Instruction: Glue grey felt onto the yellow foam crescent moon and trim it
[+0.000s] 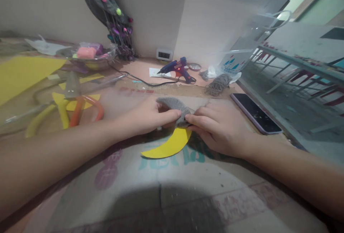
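Observation:
A curved yellow foam crescent lies on the cardboard sheet, its upper half wrapped in grey twine. My left hand is closed on the wrapped part from the left, thumb on top. From the right, my right hand pinches the same grey-covered section with its fingertips pressed together. The two hands meet at the middle of the piece. Only the bare yellow tail shows below them.
A blue glue gun with its black cord stands behind, beside a loose bundle of twine. A phone lies at right. Orange and yellow scissors, yellow foam sheets and a bowl of pompoms are at left.

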A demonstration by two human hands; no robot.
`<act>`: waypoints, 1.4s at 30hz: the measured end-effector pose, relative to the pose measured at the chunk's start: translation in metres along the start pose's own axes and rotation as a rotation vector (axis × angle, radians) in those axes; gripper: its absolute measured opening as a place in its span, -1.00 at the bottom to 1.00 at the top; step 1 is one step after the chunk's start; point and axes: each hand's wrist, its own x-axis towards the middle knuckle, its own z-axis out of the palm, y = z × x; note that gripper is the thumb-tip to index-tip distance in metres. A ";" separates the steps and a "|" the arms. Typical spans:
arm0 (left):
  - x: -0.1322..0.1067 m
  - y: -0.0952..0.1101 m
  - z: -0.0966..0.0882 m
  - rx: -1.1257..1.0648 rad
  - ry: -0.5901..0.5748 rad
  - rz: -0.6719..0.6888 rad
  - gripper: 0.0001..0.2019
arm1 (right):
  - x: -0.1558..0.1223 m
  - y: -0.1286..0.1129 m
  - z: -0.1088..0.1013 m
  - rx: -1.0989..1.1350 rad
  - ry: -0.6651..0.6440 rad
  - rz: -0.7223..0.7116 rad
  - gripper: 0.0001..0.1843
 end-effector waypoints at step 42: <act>0.001 -0.002 0.000 0.010 -0.019 0.026 -0.77 | 0.001 -0.002 -0.006 0.066 -0.025 0.104 -0.77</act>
